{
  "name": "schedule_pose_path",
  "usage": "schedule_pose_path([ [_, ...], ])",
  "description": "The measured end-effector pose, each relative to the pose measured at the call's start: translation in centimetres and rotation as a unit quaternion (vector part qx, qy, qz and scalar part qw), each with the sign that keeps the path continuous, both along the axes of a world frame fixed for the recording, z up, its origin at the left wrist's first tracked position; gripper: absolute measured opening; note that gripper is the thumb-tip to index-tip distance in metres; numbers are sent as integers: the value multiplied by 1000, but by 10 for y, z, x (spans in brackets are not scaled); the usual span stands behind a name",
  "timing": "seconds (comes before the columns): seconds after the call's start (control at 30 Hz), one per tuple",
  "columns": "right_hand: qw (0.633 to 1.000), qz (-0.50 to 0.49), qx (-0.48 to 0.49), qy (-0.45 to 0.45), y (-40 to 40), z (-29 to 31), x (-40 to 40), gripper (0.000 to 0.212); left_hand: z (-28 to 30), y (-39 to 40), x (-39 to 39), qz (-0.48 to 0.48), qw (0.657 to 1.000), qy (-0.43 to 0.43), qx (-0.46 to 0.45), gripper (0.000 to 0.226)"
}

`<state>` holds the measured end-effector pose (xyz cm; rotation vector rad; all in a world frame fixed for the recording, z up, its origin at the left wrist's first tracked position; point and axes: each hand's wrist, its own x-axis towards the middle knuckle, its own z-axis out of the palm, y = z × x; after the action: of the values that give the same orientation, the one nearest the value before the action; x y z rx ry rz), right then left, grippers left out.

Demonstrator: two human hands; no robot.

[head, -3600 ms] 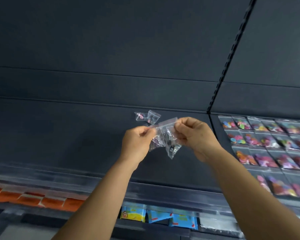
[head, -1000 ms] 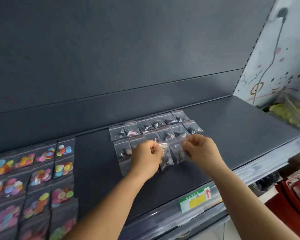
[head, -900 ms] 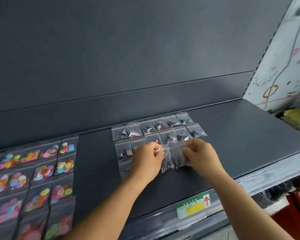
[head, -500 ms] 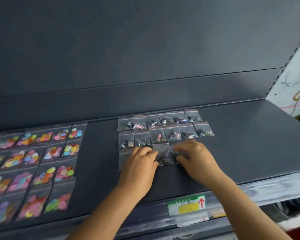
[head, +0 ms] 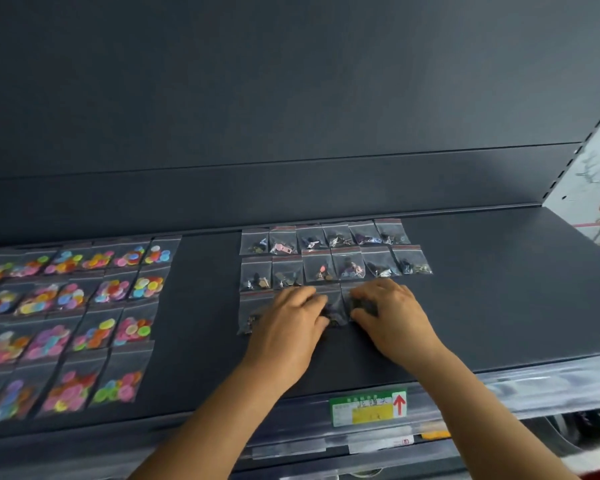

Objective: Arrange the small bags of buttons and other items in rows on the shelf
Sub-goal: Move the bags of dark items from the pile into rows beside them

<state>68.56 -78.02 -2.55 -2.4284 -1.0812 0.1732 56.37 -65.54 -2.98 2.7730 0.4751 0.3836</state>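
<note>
Both hands have come down from holding bags in the air: left hand (head: 288,320) and right hand (head: 388,313) now press two bags (head: 336,306) flat on the shelf (head: 499,306), fingers loosely spread, extending the third row.

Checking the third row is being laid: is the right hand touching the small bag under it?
Touching. The head view shows the right hand lying on a small clear bag in the third row, fingers pressing it onto the shelf.
</note>
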Motion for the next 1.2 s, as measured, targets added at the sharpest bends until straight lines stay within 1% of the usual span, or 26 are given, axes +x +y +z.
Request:
schedule_pose_path([
  [0.13, 1000, -4, -3, -5, 1, 2, 1, 23, 0, -5, 8, -9, 1000, 7, 14, 39],
  [0.3, 1000, 0, -16, -11, 1, 4, 3, 23, -1, -7, 12, 4, 999, 24, 20, 39],
  [0.47, 1000, -4, -17, -20, 3, 9, -8, 34, 6, -8, 3, 26, 999, 17, 28, 46],
  [0.6, 999, 34, 7, -31, 13, 18, -29, 42, 14, -1, -23, 67, 997, 12, 44, 49],
  [0.77, 991, 125, 7, -56, 39, 27, -74, 53, 22, 17, -76, 135, 989, 5, 56, 56],
  [0.87, 983, 175, 4, -54, 61, 30, -109, 57, 22, 31, -118, 187, 981, 9, 42, 59],
  [1.03, 968, 245, 5, -52, 104, 34, -179, 64, 23, 60, -206, 252, 967, 14, 39, 61],
  [1.2, 958, 283, 9, -41, 150, 34, -264, 64, 24, 92, -303, 306, 951, 28, 34, 61],
])
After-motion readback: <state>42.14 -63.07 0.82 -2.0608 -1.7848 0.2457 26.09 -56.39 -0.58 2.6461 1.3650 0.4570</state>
